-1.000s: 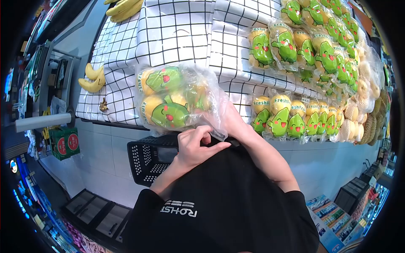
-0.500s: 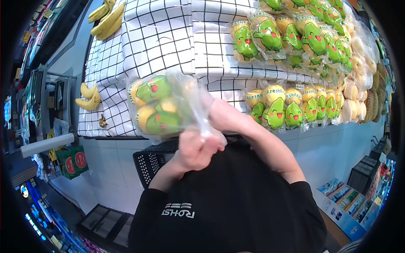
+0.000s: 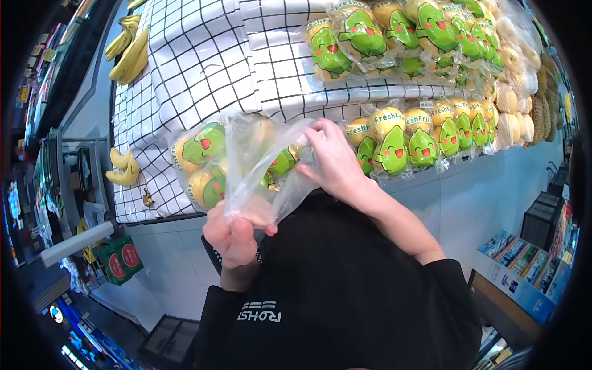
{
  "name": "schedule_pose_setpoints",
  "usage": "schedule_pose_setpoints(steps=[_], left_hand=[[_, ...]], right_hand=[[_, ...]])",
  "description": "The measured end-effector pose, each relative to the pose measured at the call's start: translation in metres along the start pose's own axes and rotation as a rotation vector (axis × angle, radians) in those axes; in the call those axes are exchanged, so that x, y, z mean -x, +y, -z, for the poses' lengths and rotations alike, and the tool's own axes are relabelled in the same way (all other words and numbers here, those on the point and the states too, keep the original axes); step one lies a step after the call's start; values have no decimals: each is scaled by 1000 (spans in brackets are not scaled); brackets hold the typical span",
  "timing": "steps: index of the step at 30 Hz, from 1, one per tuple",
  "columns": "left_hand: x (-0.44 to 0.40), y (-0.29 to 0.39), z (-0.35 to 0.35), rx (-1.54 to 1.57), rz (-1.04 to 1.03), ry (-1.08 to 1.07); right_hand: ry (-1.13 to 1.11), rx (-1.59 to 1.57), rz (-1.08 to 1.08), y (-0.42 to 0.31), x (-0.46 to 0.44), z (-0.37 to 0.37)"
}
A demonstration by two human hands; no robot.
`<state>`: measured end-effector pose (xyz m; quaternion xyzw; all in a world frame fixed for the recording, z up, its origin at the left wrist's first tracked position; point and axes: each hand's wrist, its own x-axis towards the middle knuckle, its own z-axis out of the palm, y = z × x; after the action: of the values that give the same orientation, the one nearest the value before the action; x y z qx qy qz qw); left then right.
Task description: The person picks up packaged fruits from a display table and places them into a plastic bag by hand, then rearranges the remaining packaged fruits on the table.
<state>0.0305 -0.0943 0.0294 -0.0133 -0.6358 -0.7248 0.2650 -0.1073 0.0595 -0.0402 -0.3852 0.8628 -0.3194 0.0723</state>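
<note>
A clear plastic bag [image 3: 237, 169] holds several yellow fruits in printed wrappers with green smiling cartoon figures. It lies near the front edge of the checked cloth. My left hand [image 3: 233, 237] is closed on the bag's lower gathered rim, fingers wrapped in the film. Across from it, my right hand [image 3: 333, 157] pinches the other side of the rim, so the film is stretched between both hands and the mouth is spread. To the right of my right hand stand similar wrapped fruit packs [image 3: 390, 142] in a row.
A checked cloth [image 3: 191, 68] covers the stand. Bananas [image 3: 131, 52] lie at its left, with a small banana bunch [image 3: 124, 168] lower down. More wrapped packs [image 3: 364, 31] and netted fruits [image 3: 510, 108] fill the right. A plastic roll [image 3: 77, 243] juts out at lower left.
My hands have moved apart and the twisted neck of the bag has come open between them. The view has shifted, with the stand sitting further left.
</note>
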Motion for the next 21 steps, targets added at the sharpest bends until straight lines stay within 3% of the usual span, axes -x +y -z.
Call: schedule_pose_setpoints(steps=[1, 4, 5, 7, 8, 12, 15, 17, 21], left_hand=[[-2, 1, 3, -37, -4, 49], [-4, -1, 5, -53, 1, 79], [-5, -2, 4, -46, -33, 66], [-6, -3, 4, -59, -52, 62], [-7, -4, 5, -72, -72, 55], [-17, -2, 7, -82, -114, 12], [-26, 6, 3, -81, -202, -87], [-30, 9, 4, -34, -273, 1], [-57, 23, 22, 54, -485, -38]], right_hand=[[-8, 0, 12, 4, 4, -4], [26, -451, -315, 4, 11, -10], [23, -450, -310, 13, 11, -18], [-129, -807, -646, 22, 1, -27], [-239, -1139, -662, 24, 4, -24], [-328, -1097, -636, 14, -6, -13], [16, -1035, -338, -22, -24, 15], [16, -1116, -251, -37, -44, 37], [16, -1031, -81, -66, -82, 56]])
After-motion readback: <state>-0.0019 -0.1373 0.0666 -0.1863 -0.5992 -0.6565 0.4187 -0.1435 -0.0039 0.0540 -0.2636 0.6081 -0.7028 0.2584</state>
